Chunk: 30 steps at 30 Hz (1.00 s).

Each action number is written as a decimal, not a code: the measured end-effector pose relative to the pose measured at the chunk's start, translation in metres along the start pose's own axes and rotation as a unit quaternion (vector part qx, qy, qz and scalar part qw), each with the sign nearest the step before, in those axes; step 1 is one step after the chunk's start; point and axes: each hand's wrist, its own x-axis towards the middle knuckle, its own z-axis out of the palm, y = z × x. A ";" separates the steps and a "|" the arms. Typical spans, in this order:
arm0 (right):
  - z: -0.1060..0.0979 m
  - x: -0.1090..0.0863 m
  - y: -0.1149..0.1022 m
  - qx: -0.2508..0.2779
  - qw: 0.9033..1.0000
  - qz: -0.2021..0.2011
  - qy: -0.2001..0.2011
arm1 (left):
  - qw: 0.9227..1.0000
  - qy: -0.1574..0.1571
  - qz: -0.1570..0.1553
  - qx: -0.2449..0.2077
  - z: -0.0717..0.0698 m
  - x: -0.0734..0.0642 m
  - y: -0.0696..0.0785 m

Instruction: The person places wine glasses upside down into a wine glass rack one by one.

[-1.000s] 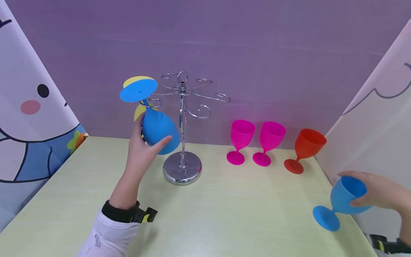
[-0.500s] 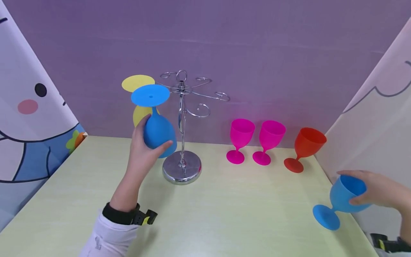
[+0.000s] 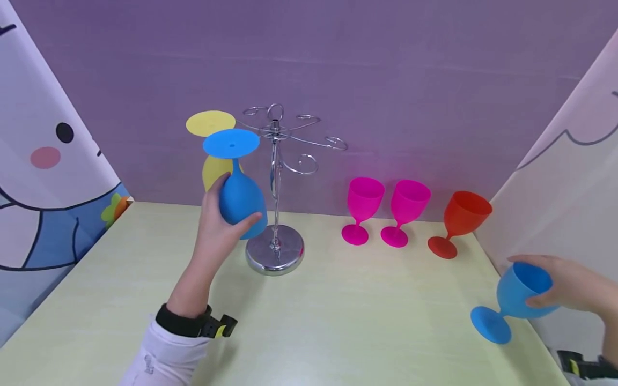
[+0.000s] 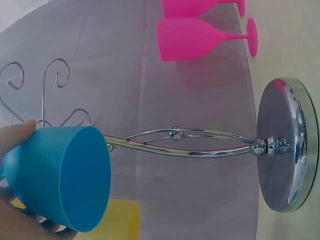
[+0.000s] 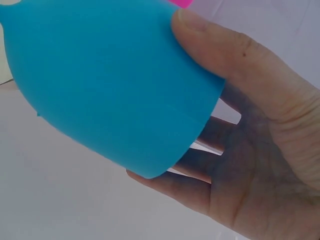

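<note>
Purple bkgd (image 3: 415, 96), L grip (image 3: 215, 222) holds upturned goblet (image 3: 241, 193) by bowl (image 4: 40, 172), R grip (image 3: 572, 287) tilted goblet (image 3: 516, 296).

Head view: up high, facing forward and down from well back; fits the worktop (image 3: 367, 321), left grip (image 3: 214, 228) and right grip (image 3: 572, 284).
Left wrist view: close to the left grip, facing the metal stand (image 4: 280, 145), tipped so it lies sideways.
Right wrist view: very near, facing the right grip; a blue cup (image 5: 110, 85) fills much of it.
Head and left wrist share: the metal stand and pink cups (image 4: 187, 39).
Head and right wrist share: the right grip and that blue cup.
</note>
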 end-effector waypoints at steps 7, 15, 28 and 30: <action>0.012 0.009 0.021 -0.004 1.000 0.001 0.008 | 1.000 -0.005 0.014 0.017 -0.001 -0.002 0.001; 0.023 0.017 0.040 -0.009 1.000 0.004 0.009 | 0.999 -0.022 0.016 0.043 -0.005 -0.007 0.001; 0.013 0.009 0.022 -0.013 1.000 0.005 0.002 | 0.997 -0.015 0.024 0.066 -0.006 -0.013 0.000; 0.023 0.019 0.041 -0.012 1.000 0.001 0.006 | 0.997 -0.007 0.033 0.066 -0.007 -0.014 0.000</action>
